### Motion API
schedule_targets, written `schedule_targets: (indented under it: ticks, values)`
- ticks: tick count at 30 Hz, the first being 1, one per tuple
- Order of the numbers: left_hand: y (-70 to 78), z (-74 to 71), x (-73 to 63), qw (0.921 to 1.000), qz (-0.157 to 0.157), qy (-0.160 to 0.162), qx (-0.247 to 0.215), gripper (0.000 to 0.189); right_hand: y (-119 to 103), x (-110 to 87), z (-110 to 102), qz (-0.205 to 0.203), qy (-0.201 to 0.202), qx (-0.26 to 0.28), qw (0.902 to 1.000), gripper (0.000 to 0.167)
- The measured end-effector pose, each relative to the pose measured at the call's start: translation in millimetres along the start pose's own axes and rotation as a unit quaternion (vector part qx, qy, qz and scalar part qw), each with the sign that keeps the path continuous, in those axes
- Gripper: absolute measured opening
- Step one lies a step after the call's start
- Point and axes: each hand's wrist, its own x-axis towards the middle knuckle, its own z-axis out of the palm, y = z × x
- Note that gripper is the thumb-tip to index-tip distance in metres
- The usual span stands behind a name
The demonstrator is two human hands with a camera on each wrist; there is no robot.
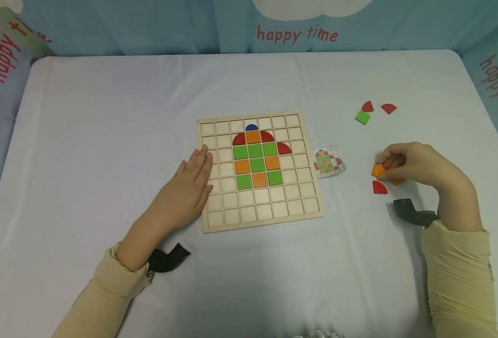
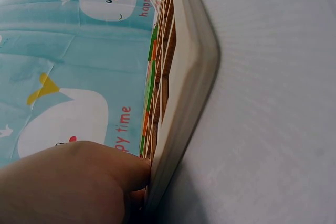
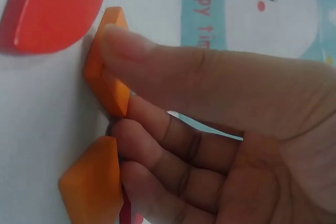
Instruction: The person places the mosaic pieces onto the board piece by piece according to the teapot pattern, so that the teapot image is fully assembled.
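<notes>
In the head view my left hand (image 1: 185,188) rests on the left edge of a wooden grid board (image 1: 231,216), fingers extended. The left wrist view shows its thumb side against the board's rim (image 2: 191,61). Green, orange, red and blue tiles form a pattern in the board's cells. To the right, my right hand (image 1: 422,164) pinches an orange square tile (image 1: 377,171) just at the tabletop. The right wrist view shows the thumb over this orange tile (image 3: 94,69), its fingers behind. A second orange tile (image 3: 92,182) lies beside the fingertips, and a red quarter-circle tile (image 1: 379,188) is close by.
A small pattern card (image 1: 328,162) lies against the board's right side. Farther back are a green square tile (image 1: 362,117) and two red quarter-circle tiles (image 1: 388,108). Black straps (image 1: 414,214) stick out from both wrists. A printed cloth (image 1: 147,28) borders the white table.
</notes>
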Motion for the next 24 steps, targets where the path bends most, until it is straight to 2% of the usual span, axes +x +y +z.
schedule_targets:
  ticks: [7,24]
  values:
    - [-0.2,0.6,0.0,1.0,0.002,0.003,0.0,0.059,0.0,1.9,1.4,-0.005,0.005,-0.02,0.9998,0.02]
    - [-1.5,1.9,0.7,1.0,0.002,0.004,0.001,0.06,-3.2,2.1,3.6,-0.005,0.002,-0.017,0.9998,0.017]
